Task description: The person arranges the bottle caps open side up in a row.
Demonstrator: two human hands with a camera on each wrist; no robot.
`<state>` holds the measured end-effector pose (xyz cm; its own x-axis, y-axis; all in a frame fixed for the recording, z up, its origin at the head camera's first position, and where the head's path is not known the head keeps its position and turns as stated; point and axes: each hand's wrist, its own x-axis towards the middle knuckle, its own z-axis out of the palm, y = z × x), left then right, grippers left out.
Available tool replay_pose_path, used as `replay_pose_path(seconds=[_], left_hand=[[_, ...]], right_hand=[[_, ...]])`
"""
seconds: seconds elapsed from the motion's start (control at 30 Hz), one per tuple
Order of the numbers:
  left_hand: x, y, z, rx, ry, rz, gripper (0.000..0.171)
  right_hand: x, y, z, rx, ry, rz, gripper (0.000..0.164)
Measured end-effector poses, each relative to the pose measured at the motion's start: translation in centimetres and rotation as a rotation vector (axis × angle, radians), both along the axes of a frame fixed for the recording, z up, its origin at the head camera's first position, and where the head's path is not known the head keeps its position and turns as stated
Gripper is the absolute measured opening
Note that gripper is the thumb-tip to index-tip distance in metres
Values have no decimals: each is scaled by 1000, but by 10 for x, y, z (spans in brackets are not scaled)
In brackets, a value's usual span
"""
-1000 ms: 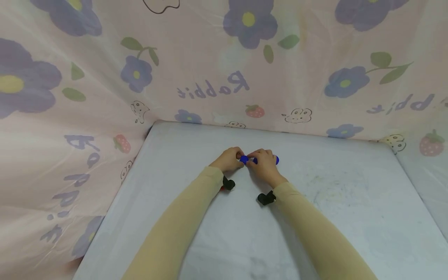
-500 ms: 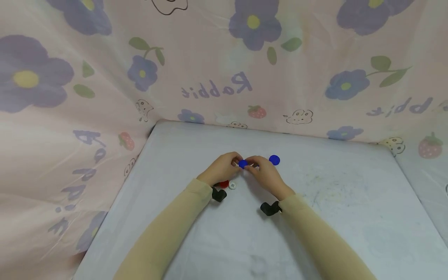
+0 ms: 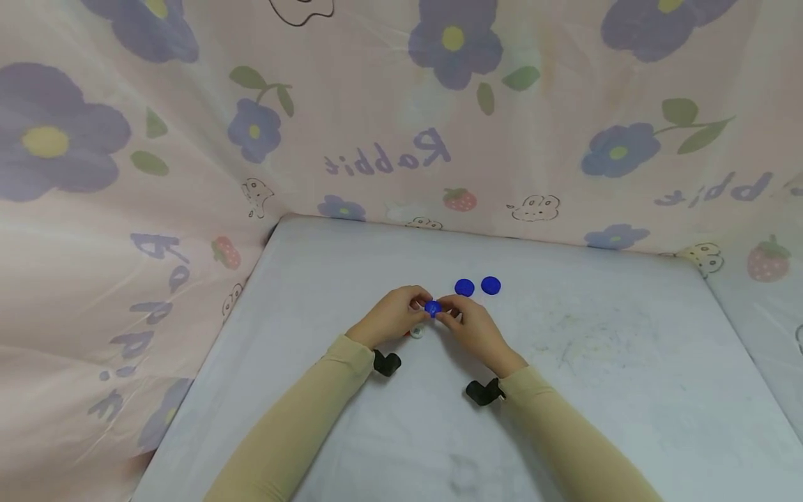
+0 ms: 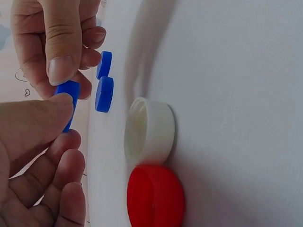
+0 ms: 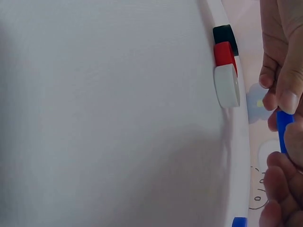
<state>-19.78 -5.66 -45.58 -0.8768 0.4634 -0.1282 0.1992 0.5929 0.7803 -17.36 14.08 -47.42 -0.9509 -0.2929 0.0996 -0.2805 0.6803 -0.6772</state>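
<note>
In the head view, my left fingers [image 3: 414,291] and my right fingers [image 3: 453,301] are squeezed close, pinching one small blue cap [image 3: 433,308] between them. It is up off the tabletop [image 3: 564,314], right at my fingertips. I think I hold it from both sides so it can't slip and is easy to turn. A second blue cap [image 3: 464,287] and a third blue cap [image 3: 491,285] lie flat side by side, just past my right fingers, maybe put there to keep the blues together. A white cap [image 3: 417,332] sits below my left fingers, a bit closer to me. In the left wrist view, both my thumbs press on the held cap. The white cap has its hollow side up, and a red cap [image 4: 163,196] is right beside it. In the right wrist view, the held cap is at the edge, tucked in my fingers, and a black cap [image 5: 224,37] makes a row with the red and white, perhaps to be handy for my left fingers.
</note>
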Motion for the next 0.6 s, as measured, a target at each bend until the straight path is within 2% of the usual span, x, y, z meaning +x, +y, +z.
replay_pose_path(seconds=[0.23, 0.47, 0.6], left_hand=[[1, 2, 0, 13, -28, 12, 28], [1, 4, -1, -38, 65, 8, 28], [2, 5, -1, -39, 74, 12, 29]], right_hand=[[2, 1, 0, -19, 22, 6, 27], [1, 2, -2, 3, 18, -11, 29], [2, 2, -2, -6, 19, -24, 28]])
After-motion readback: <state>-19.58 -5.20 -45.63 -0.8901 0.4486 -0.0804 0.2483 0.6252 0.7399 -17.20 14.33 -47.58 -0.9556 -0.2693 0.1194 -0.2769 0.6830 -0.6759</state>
